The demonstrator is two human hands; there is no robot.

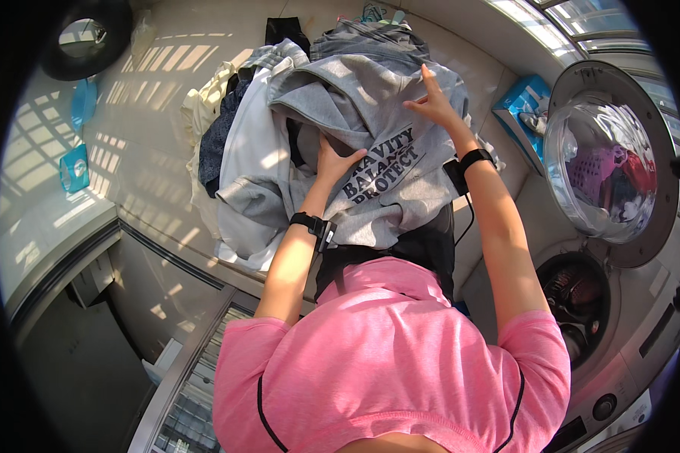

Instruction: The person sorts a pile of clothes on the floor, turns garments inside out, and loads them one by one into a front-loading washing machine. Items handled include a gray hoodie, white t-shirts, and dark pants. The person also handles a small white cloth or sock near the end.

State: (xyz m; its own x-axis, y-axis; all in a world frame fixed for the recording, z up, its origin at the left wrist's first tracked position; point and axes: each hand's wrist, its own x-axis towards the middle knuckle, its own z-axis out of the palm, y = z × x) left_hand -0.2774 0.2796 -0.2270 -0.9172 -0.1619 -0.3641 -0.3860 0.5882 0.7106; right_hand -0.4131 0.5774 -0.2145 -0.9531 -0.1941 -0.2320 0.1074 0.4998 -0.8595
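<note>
A grey sweatshirt [379,107] with dark printed lettering lies on top of a heap of clothes in front of me. My left hand [335,163] is at a fold in it, beside a dark opening, with thumb and forefinger spread. Farther up and to the right, my right hand [435,106] is over the sweatshirt's upper right part, its thumb and forefinger also apart. I cannot see clearly whether either hand pinches cloth. To the left of the sweatshirt are a white garment [255,136], a dark blue patterned garment [222,139] and a cream garment [204,102].
On the right is a front-loading washing machine [629,351], its round glass door [606,170] swung out and items in the drum [578,308]. A blue box [515,107] stands near the door. A dark ring-shaped object [116,42] and a blue packet [75,169] are on the left.
</note>
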